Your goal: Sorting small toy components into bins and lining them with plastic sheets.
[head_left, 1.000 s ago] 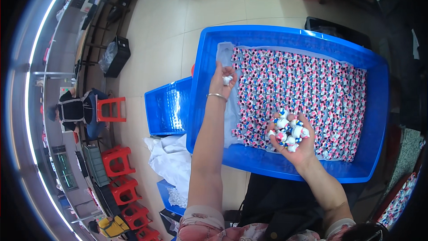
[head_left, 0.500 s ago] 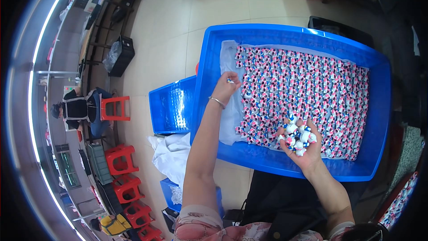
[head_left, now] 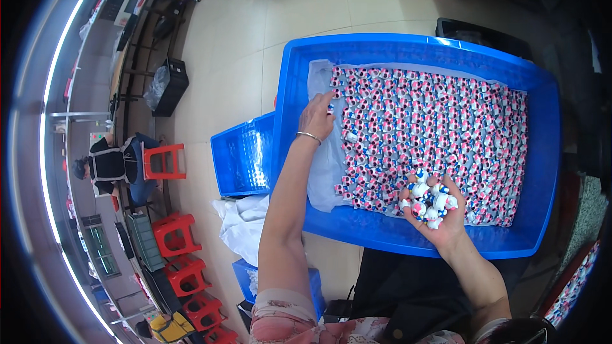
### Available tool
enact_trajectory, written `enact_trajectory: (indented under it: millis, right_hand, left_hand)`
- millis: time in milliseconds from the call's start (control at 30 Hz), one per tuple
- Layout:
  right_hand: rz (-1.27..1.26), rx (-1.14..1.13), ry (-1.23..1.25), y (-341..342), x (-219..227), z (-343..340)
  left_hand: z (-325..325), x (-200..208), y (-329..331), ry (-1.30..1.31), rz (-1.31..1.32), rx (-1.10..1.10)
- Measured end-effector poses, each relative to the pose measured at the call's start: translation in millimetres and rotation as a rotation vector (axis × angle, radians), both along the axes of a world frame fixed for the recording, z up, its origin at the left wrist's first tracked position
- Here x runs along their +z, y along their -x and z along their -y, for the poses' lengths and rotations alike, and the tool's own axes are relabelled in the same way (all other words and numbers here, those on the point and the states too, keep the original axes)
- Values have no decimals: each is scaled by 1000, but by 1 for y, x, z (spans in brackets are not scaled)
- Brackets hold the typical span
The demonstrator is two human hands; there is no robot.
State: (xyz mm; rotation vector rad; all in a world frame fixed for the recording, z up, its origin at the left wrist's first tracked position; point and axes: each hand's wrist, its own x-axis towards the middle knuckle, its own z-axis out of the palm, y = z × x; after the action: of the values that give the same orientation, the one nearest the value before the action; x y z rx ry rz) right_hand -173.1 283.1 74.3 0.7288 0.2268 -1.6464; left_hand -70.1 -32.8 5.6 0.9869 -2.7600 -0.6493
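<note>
A pale tiled floor [head_left: 325, 13] is stretching behind the work, with a red plastic stool [head_left: 164, 162] standing on the left and a seated person in dark clothing [head_left: 111, 160] beside it. In front, a large rectangular blue plastic tub [head_left: 539, 146] is holding close rows of small white, pink and blue figurines [head_left: 427, 114]; a strip of thin white sheet liner [head_left: 325, 172] is showing along their left side.

The left hand [head_left: 317, 114] is changing most: 1 second ago it was showing a white figurine in curled fingers, and now it is turned knuckles-up, reaching to the far-left end of the rows. Its fingers are bunching close together; a bit of white and blue is showing beside them, but I cannot tell whether they are pinching it. This shift seems to be bringing the hand from handling a loose figurine to working at the rows' edge.

The right hand [head_left: 449, 224] is resting slightly farther right than 1 second ago, over the near side of the rows. Its fingers are curling around a loose clump of figurines [head_left: 433, 200], so the supply is remaining close by.
</note>
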Motion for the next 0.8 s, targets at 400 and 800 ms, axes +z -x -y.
enact_trajectory:
  millis: [400,800]
  right_hand:
    - [-36,-2,-17,0,0,-3]
    - [-32,10,13,-8,8,-7]
  left_hand:
    - [-10,1,-7,240,-120,-121]
    - [-52,0,-17,-20,-128,-140]
